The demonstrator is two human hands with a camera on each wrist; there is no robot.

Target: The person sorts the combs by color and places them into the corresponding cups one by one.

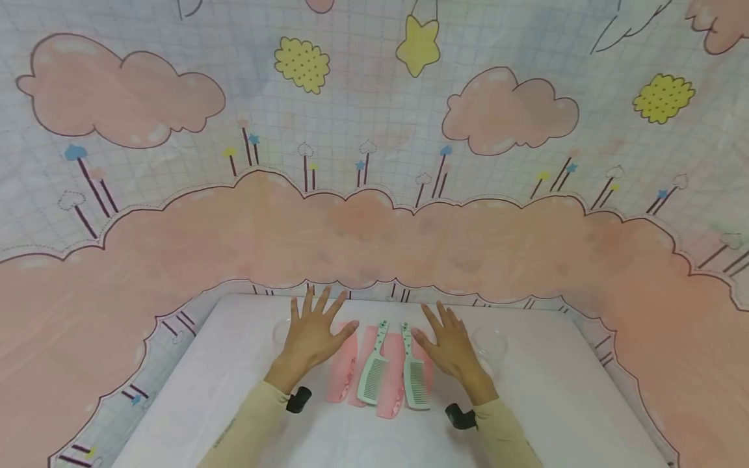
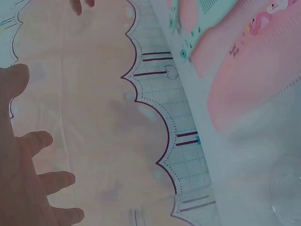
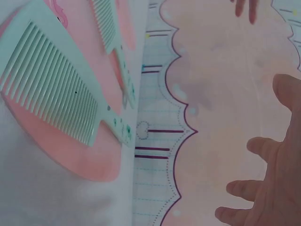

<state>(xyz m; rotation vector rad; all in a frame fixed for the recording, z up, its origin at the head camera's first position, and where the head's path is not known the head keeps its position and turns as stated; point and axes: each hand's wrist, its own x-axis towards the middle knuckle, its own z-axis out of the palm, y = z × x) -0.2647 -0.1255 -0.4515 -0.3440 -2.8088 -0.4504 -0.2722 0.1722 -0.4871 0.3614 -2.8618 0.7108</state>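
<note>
mint-green combs overlap pink combs near the far edge of the worktop; left hand and right hand spread wide, empty; a hasty pinch could drag stacked combs together.

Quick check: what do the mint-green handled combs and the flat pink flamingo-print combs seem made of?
Mint-green handled combs: probably moulded plastic, opaque and smooth; teeth and spine look one piece. Flat pink flamingo-print combs: likely thin plastic, given even colour and fine edge teeth; matte or satin, hard to tell.
</note>
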